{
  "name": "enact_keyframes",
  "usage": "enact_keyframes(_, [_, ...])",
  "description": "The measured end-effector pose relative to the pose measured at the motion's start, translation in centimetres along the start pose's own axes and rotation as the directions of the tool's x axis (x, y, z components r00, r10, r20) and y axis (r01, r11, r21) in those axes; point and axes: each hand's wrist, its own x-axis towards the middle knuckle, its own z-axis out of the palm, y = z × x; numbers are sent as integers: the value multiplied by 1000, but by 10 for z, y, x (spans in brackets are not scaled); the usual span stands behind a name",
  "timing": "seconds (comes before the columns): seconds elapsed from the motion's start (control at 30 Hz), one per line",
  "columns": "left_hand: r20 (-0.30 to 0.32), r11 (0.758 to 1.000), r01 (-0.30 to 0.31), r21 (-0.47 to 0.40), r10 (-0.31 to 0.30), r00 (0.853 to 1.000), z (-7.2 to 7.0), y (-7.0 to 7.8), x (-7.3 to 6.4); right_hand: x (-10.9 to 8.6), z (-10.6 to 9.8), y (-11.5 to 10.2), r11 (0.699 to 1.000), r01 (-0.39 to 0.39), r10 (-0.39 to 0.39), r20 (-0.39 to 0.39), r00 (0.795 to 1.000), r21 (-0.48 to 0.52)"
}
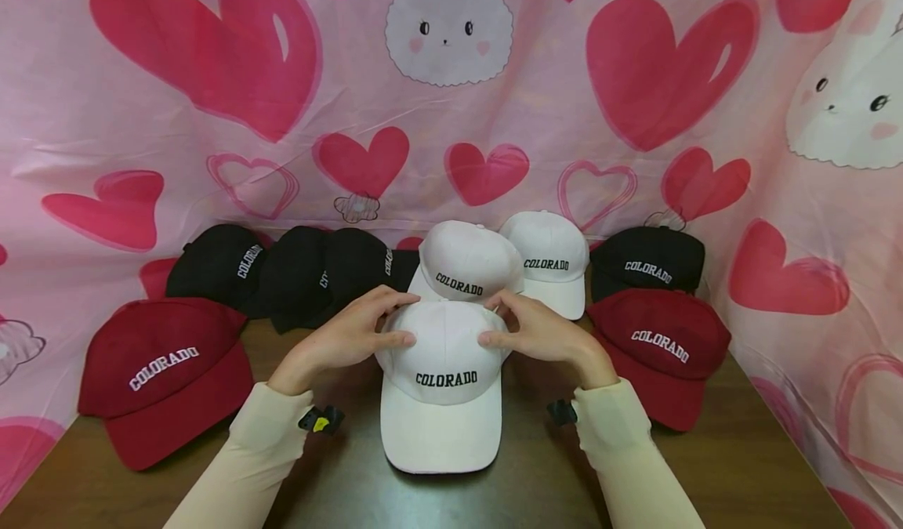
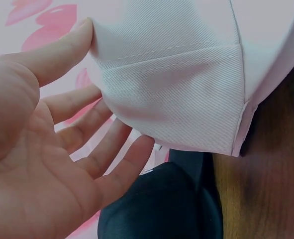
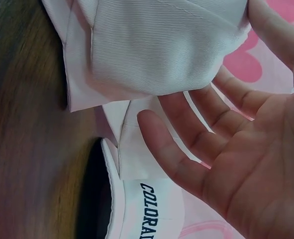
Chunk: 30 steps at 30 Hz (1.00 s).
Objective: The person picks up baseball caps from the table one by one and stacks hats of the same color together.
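A white baseball cap (image 1: 444, 341) with dark "COLORADO" lettering sits at the middle of the table, its brim towards me. My left hand (image 1: 346, 337) holds the left side of its crown, thumb on the front and fingers round the side and back. On the opposite side, my right hand (image 1: 550, 333) holds the crown in the same way. The left wrist view shows the left fingertips touching the cap's cloth (image 2: 171, 99). In the right wrist view, the right thumb and fingers are at the cap's lower edge (image 3: 151, 55). The far fingertips are partly hidden behind the cloth.
Behind stand two more white caps, one close (image 1: 466, 259) and one further right (image 1: 546, 255). Several black caps (image 1: 219, 266) line the back left, another black cap (image 1: 652, 255) the back right. Red caps flank both arms, left (image 1: 165, 356) and right (image 1: 659, 337). A heart-print cloth (image 1: 451, 114) hangs behind the table (image 1: 339, 490).
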Motion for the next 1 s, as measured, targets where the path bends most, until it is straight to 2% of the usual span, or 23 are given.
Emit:
enact_keyframes(0.27, [-4, 1000, 17, -10, -17, 1000, 2, -1, 1, 1, 3, 1, 1000, -31, 31, -12, 999, 3])
enact_keyframes(0.53, [-9, 999, 34, 6, -34, 999, 3, -2, 2, 3, 5, 3, 1000, -14, 13, -28, 1000, -25])
enact_keyframes(1.0, [-39, 1000, 6, 24, -5, 999, 6, -2, 2, 6, 8, 0, 998, -21, 18, -60, 998, -64])
